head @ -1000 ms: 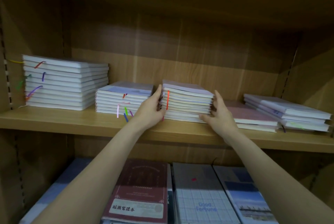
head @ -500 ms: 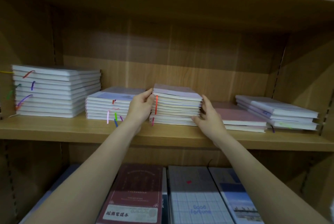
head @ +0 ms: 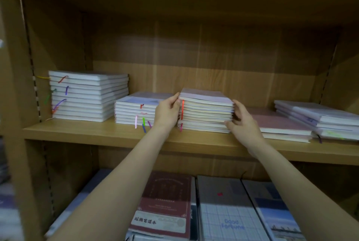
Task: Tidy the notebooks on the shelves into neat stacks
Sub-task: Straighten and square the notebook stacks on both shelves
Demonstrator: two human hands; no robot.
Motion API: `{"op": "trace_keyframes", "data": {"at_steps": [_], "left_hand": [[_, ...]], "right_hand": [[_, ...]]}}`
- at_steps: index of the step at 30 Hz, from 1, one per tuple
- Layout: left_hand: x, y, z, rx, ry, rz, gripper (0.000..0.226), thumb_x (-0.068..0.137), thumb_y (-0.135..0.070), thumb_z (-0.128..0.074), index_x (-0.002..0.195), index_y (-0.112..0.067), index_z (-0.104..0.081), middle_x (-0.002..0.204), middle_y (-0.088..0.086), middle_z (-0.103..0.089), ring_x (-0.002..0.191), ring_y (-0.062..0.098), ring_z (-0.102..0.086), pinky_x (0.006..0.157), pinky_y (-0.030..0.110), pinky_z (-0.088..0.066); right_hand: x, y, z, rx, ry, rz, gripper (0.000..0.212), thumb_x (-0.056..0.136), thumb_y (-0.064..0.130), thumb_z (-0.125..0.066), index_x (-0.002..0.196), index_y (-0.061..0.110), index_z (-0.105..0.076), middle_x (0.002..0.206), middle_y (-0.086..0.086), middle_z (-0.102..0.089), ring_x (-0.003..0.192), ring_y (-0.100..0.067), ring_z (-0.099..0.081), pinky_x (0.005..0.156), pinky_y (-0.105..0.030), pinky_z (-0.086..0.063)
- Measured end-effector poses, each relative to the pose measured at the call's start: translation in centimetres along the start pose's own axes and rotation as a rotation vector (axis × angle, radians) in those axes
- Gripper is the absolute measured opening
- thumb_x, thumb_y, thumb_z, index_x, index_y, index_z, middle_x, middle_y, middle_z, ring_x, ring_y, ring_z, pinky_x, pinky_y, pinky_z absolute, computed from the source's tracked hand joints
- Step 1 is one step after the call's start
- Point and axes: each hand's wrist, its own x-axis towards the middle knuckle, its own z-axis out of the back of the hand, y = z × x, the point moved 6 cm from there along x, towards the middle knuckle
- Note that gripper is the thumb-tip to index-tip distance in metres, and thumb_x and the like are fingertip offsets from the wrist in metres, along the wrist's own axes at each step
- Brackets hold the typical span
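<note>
A stack of several pale notebooks with a lilac top cover [head: 206, 110] sits mid-shelf, a red ribbon hanging at its left front corner. My left hand [head: 167, 111] presses against its left side, thumb at the top cover. My right hand [head: 242, 122] clasps its right side and lower front corner. Both hands hold this middle stack on the wooden shelf board [head: 97, 133].
A tall white stack [head: 87, 97] stands at the far left and a lower stack with coloured ribbons [head: 134, 110] beside it. Pink-covered notebooks [head: 279, 126] and a slanted stack [head: 318, 118] lie to the right. The lower shelf holds a maroon notebook [head: 165, 202] and a checked one [head: 227, 219].
Both hands stayed on the middle stack; my left thumb moved up to the top cover. The head camera shifted, so the whole shelf appears further right in view.
</note>
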Motion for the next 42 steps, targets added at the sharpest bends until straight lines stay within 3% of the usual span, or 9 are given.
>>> {"op": "trace_keyframes", "data": {"at_steps": [3, 13, 17, 22, 29, 32, 35, 38, 42], "left_hand": [[-0.2, -0.1, 0.0, 0.021, 0.007, -0.005, 0.038, 0.099, -0.021, -0.042, 0.136, -0.014, -0.046, 0.134, 0.006, -0.054, 0.124, 0.019, -0.048, 0.104, 0.031, -0.039], [0.2, 0.2, 0.0, -0.083, -0.046, 0.068, 0.035, 0.097, -0.027, -0.046, 0.129, -0.014, -0.055, 0.127, 0.003, -0.059, 0.119, 0.018, -0.051, 0.1, 0.03, -0.041], [0.2, 0.7, 0.6, -0.135, -0.035, 0.146, 0.033, 0.099, -0.026, -0.043, 0.116, -0.007, -0.063, 0.105, 0.003, -0.066, 0.108, 0.022, -0.058, 0.098, 0.038, -0.046], [-1.4, 1.4, 1.2, -0.183, 0.156, 0.254, 0.053, 0.102, -0.036, -0.028, 0.133, 0.003, -0.045, 0.129, 0.018, -0.055, 0.118, 0.026, -0.054, 0.094, 0.029, -0.044], [-2.9, 1.0, 0.4, -0.162, 0.215, 0.304, 0.062, 0.1, -0.045, -0.022, 0.134, 0.003, -0.044, 0.131, 0.017, -0.054, 0.119, 0.024, -0.054, 0.093, 0.026, -0.043], [-3.5, 0.2, 1.2, -0.18, 0.018, 0.215, 0.052, 0.102, -0.036, -0.025, 0.121, 0.001, -0.056, 0.118, 0.013, -0.062, 0.108, 0.022, -0.061, 0.094, 0.029, -0.046], [-4.9, -2.1, 2.0, -0.228, -0.24, -0.014, 0.045, 0.102, -0.029, -0.029, 0.087, -0.009, -0.067, 0.087, 0.007, -0.072, 0.083, 0.015, -0.069, 0.081, 0.027, -0.053], [-4.7, -3.7, -0.9, -0.246, -0.11, -0.05, 0.039, 0.1, -0.029, -0.036, 0.081, -0.011, -0.066, 0.078, 0.005, -0.071, 0.077, 0.019, -0.07, 0.08, 0.029, -0.054], [-4.3, -4.8, -8.2, 0.025, 0.183, -0.094, 0.019, 0.094, -0.016, -0.046, 0.094, -0.013, -0.064, 0.092, 0.006, -0.07, 0.091, 0.018, -0.067, 0.092, 0.035, -0.05]], "right_hand": [[0.0, -0.1, -0.1, 0.05, 0.006, -0.015, 0.064, 0.092, 0.008, -0.057, 0.146, 0.027, -0.027, 0.114, 0.014, -0.045, 0.109, -0.006, -0.045, 0.097, -0.024, -0.035], [0.2, -0.2, -0.3, -0.038, -0.011, 0.007, 0.065, 0.091, 0.003, -0.051, 0.147, 0.024, -0.025, 0.136, -0.006, -0.05, 0.124, -0.028, -0.048, 0.106, -0.04, -0.037], [0.2, -0.1, -0.2, -0.009, 0.001, -0.004, 0.065, 0.091, 0.004, -0.051, 0.147, 0.022, -0.024, 0.138, -0.004, -0.048, 0.125, -0.025, -0.047, 0.108, -0.041, -0.036], [0.0, -0.8, 0.6, 0.043, 0.02, -0.089, 0.062, 0.092, 0.006, -0.053, 0.147, 0.013, -0.026, 0.14, -0.007, -0.047, 0.127, -0.019, -0.046, 0.106, -0.041, -0.039], [0.0, -0.7, 0.0, -0.001, 0.052, -0.121, 0.05, 0.09, 0.003, -0.051, 0.138, 0.014, -0.042, 0.126, -0.005, -0.06, 0.123, -0.023, -0.05, 0.104, -0.04, -0.038], [-0.2, -0.6, 0.4, 0.016, 0.069, -0.133, 0.056, 0.091, 0.004, -0.052, 0.143, 0.015, -0.035, 0.135, -0.006, -0.053, 0.129, -0.022, -0.045, 0.107, -0.038, -0.037], [-0.8, -0.3, 3.3, -0.028, 0.018, -0.077, 0.057, 0.093, 0.004, -0.05, 0.145, 0.015, -0.03, 0.141, -0.007, -0.046, 0.131, -0.019, -0.043, 0.102, -0.025, -0.035], [-1.4, -1.0, 7.9, -0.12, -0.01, -0.053, 0.061, 0.092, 0.005, -0.053, 0.146, 0.021, -0.028, 0.146, -0.005, -0.041, 0.134, -0.018, -0.038, 0.099, -0.026, -0.035], [-2.3, -3.1, 12.7, -0.282, 0.056, -0.114, 0.06, 0.092, 0.005, -0.053, 0.146, 0.016, -0.028, 0.149, -0.006, -0.035, 0.137, -0.021, -0.032, 0.106, -0.031, -0.03]]}}
